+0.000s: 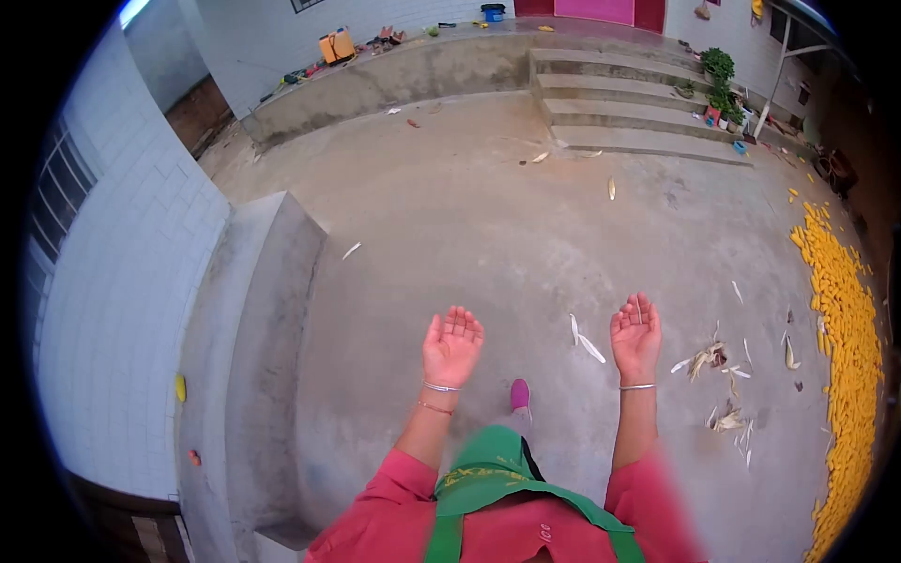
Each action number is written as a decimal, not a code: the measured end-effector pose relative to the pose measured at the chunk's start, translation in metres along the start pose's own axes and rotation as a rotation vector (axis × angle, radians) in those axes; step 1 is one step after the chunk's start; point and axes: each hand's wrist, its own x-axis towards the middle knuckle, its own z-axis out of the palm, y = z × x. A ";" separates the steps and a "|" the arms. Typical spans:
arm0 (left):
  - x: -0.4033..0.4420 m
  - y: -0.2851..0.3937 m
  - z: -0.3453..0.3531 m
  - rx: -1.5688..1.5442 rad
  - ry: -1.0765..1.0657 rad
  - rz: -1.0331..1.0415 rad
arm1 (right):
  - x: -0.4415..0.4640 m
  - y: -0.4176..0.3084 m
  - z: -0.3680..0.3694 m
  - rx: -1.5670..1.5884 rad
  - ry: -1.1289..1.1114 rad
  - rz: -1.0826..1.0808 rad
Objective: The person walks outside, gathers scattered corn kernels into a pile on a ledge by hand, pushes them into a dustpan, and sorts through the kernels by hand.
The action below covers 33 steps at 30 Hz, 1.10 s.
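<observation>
Both of my hands are held out in front of me with palms turned up, above the concrete yard. My left hand is open, its fingers extended and nothing on the palm. To the right, my right hand is also open and holds nothing, fingers slightly curled. Between the two hands, lower down on the ground, lie white strips of corn husk. A green apron covers my front, and one pink shoe shows below it.
A long heap of yellow corn cobs runs along the right side. Dry husks litter the floor near it. Concrete steps rise at the back beside potted plants. A low concrete ledge borders the left; an orange container sits far back.
</observation>
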 end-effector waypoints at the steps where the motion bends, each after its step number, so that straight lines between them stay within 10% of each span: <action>1: 0.034 0.002 -0.002 -0.017 0.036 -0.006 | 0.042 0.001 0.004 0.008 0.003 -0.015; 17: 0.670 -0.306 0.165 0.045 0.026 -0.444 | 0.573 -0.262 0.011 0.071 0.142 -0.364; 33: 1.173 -0.469 0.270 0.077 0.020 -0.131 | 1.209 -0.401 0.106 0.052 0.098 0.011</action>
